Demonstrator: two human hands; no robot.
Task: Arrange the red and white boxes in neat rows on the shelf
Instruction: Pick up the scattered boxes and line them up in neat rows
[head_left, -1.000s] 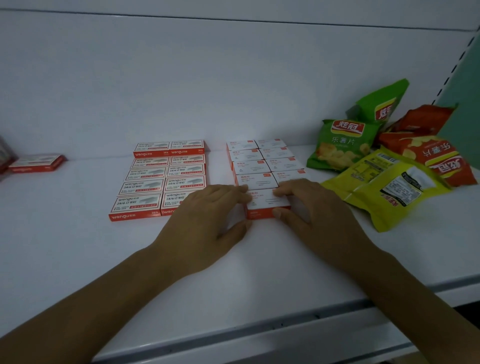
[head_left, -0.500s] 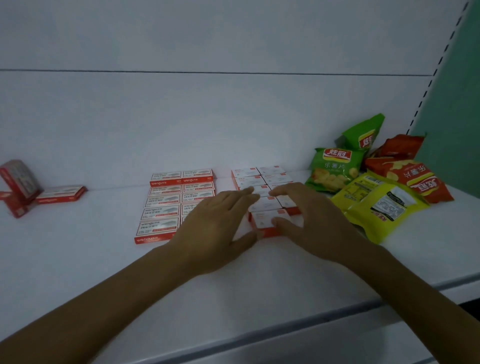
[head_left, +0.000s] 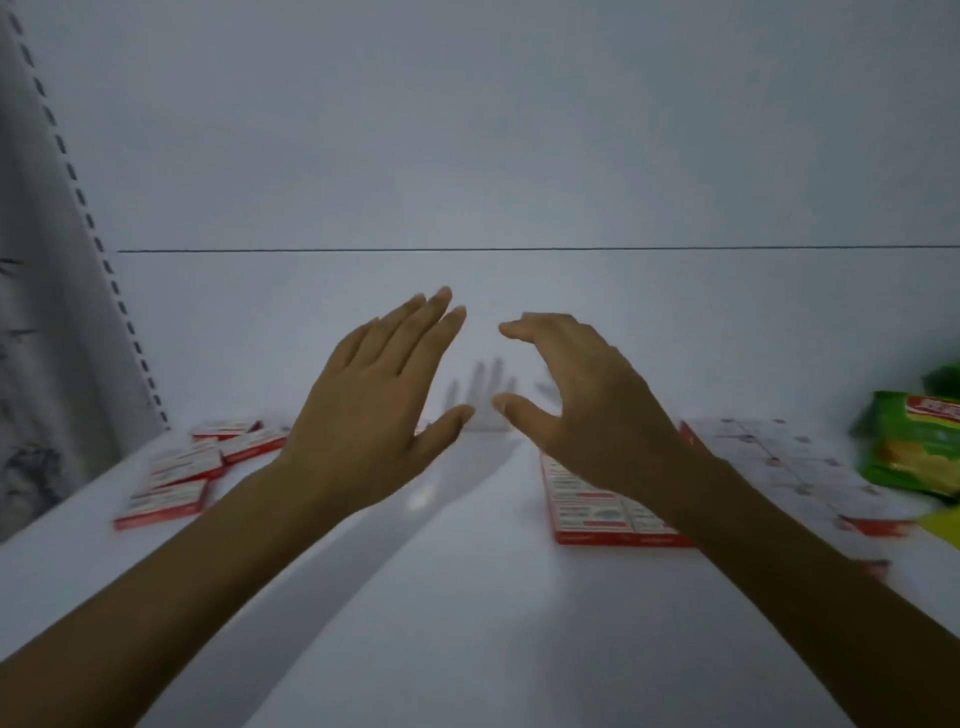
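Both hands are raised above the white shelf (head_left: 467, 582) and hold nothing. My left hand (head_left: 374, 410) has straight fingers spread toward the back wall. My right hand (head_left: 576, 410) has loosely bent fingers and partly hides a neat block of red and white boxes (head_left: 587, 509) lying flat in rows. A second, paler block of boxes (head_left: 779, 462) lies further right. Several loose red and white boxes (head_left: 176, 483) lie scattered at the far left of the shelf. The picture is blurred.
Green snack bags (head_left: 909, 452) lie at the right edge, with a yellow bag corner (head_left: 943, 527) below them. A slotted upright (head_left: 83, 208) stands at the left. The white back wall (head_left: 519, 156) closes the shelf behind.
Both hands have let go of the front box of the right block and lifted up. The view has swung left, bringing the scattered boxes at the left closer.
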